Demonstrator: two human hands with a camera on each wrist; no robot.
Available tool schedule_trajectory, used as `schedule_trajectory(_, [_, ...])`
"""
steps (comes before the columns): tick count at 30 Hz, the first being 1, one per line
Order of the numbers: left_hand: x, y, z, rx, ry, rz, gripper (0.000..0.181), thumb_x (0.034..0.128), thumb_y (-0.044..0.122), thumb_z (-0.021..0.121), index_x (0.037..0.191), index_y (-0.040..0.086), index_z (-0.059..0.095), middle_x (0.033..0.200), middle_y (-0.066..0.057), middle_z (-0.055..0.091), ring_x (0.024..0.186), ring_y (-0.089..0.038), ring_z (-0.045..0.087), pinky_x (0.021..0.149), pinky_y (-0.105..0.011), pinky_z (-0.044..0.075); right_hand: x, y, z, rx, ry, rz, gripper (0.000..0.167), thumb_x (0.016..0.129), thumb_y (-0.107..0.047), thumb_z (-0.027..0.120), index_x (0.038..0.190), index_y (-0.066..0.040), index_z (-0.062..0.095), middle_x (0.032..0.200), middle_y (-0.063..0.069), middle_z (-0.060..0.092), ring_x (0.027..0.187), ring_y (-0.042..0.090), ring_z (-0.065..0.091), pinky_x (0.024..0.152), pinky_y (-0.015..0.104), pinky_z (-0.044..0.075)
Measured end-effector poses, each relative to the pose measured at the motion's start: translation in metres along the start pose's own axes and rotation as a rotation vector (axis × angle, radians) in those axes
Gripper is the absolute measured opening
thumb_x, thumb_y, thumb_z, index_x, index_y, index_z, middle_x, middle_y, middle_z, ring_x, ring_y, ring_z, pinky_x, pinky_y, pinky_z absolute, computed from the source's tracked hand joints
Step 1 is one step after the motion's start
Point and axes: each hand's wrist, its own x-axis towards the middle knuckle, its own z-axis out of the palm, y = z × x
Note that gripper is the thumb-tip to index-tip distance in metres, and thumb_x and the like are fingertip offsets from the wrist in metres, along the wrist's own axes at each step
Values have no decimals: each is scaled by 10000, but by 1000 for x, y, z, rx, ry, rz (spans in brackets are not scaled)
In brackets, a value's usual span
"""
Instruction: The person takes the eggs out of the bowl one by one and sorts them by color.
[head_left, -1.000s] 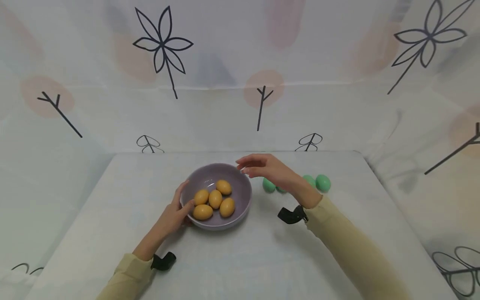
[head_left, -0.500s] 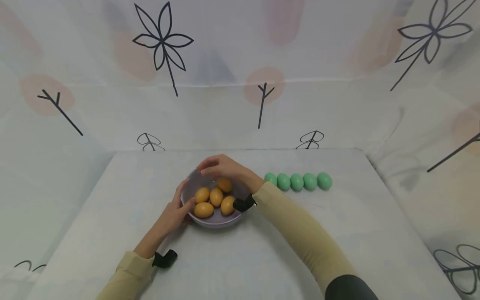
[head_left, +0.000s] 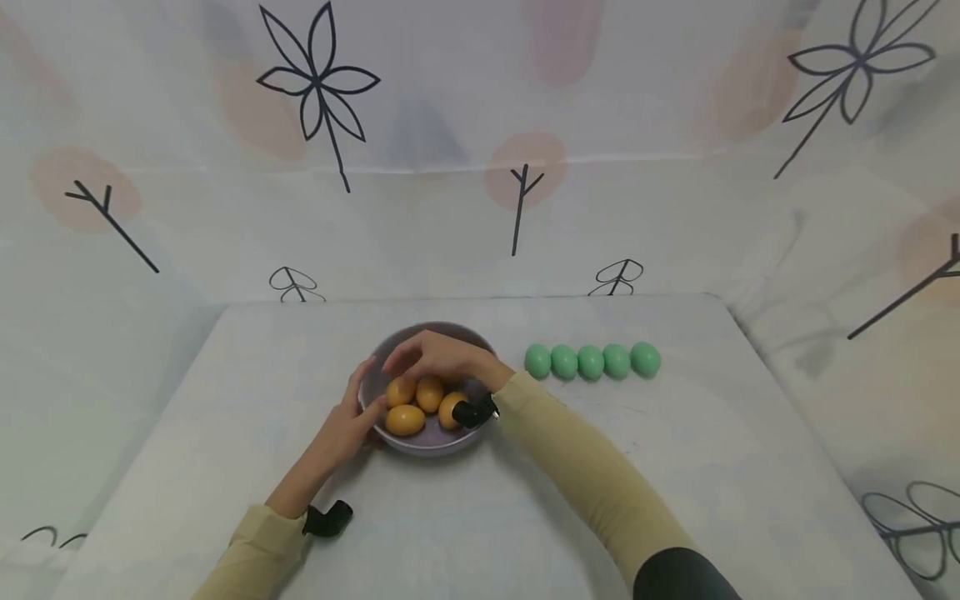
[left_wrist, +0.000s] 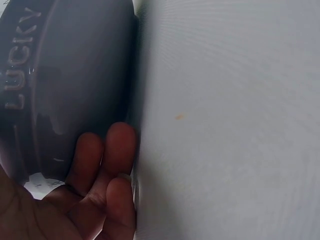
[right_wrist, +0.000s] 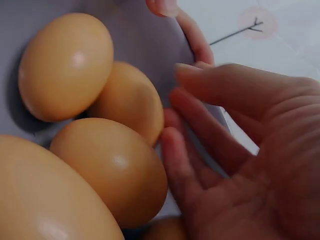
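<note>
A mauve bowl stands on the table, holding several brown eggs. My left hand grips its left side, thumb over the rim and fingers against the outer wall, where raised letters on the bowl show in the left wrist view. Inside the bowl, my right hand hovers over the far eggs with loosely bent fingers. In the right wrist view, the fingertips lie right beside a brown egg, with thumb and index apart. Whether they touch it I cannot tell. The right hand and wrist camera hide part of the eggs.
Several green eggs lie in a row right of the bowl, beyond my right forearm. The white table ends at a patterned cloth backdrop behind, with cloth on both sides too.
My right hand has moved left from beside the green eggs, over the bowl's rim, then down among the brown eggs. The left hand stays on the bowl.
</note>
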Motion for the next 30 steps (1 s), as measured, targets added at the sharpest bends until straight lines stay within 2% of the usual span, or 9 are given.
schedule_trajectory(3, [0,0,0,-1,7,10,684,1033,446,503,1579,352,102,1250,-417,506,745,-255,673,663,-371,550,1,3,0,-84,-66,3,365,864,-44,731,1226,-73,697,1178,2,689,1092,103,607,957,254,443])
schedule_trajectory(6, [0,0,0,2,13,15,681,1035,437,499,1580,346,102,1255,-421,496,746,-259,668,653,-370,551,2,6,1,-121,-125,3,391,861,-42,749,1247,-65,685,1179,-11,687,1089,102,609,955,252,447])
schedule_trajectory(11, [0,-2,1,21,24,12,676,1030,469,489,1576,357,107,1257,-397,508,734,-252,661,641,-359,543,2,7,4,-123,-135,16,419,839,-78,799,1243,-70,688,1158,-36,695,1063,84,618,936,238,457])
schedule_trajectory(15, [0,-1,1,37,27,8,674,1029,480,483,1575,360,107,964,-288,627,674,-236,644,625,-346,522,0,7,5,-94,-132,21,424,829,-56,804,1237,-48,689,1144,-17,701,1038,101,627,916,247,471])
schedule_trajectory(18, [0,-1,1,44,29,4,673,1030,483,479,1576,362,106,771,-175,610,637,-230,629,615,-344,505,-1,8,5,-84,-133,27,424,833,-41,794,1242,-43,686,1149,-4,702,1033,109,636,903,253,482])
schedule_trajectory(20, [0,-1,2,42,31,8,670,1030,484,478,1575,364,109,806,-182,632,634,-231,633,618,-347,505,-2,7,6,-88,-134,35,421,838,-43,789,1247,-52,687,1150,-7,703,1032,109,642,894,257,489])
schedule_trajectory(23, [0,-1,2,35,34,11,663,1031,481,480,1573,373,114,961,-273,647,643,-232,645,621,-353,511,-2,6,5,-93,-130,43,407,844,-54,785,1240,-74,696,1139,-22,707,1024,107,648,882,261,496])
schedule_trajectory(30, [1,0,2,23,29,7,655,1038,448,483,1573,373,113,1173,-356,570,689,-237,653,632,-354,521,-5,4,3,-137,-84,19,385,845,-123,789,1224,-132,717,1122,-60,707,1032,107,638,891,256,482])
